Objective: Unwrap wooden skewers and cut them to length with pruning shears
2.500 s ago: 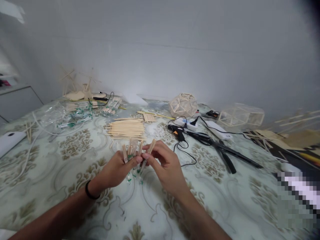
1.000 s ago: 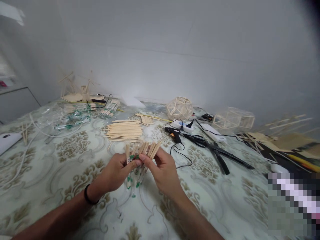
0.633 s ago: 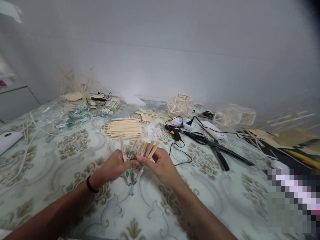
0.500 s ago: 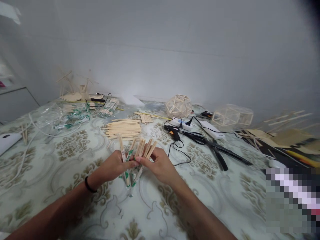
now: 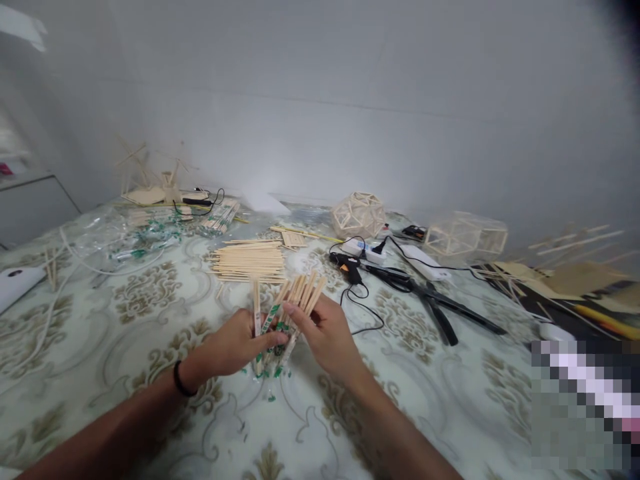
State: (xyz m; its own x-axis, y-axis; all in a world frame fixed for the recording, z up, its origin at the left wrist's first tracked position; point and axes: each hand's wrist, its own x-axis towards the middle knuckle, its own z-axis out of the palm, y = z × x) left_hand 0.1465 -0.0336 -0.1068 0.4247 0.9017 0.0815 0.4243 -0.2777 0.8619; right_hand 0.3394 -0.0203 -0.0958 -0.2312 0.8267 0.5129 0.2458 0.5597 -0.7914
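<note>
Hands grip wooden sticks; stick pile beyond.

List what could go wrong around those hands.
The wooden sticks fan out between the left hand and right hand, so some might slip free. Their green-printed wrappers might slide under the fingers. The glue gun's cord loops beside the right hand and could snag on it.

Around your left wrist you wear a thin, plain black band, rounded like a cord; its material is too small to tell. Your left hand, right hand, right wrist and both forearms are bare.
</note>
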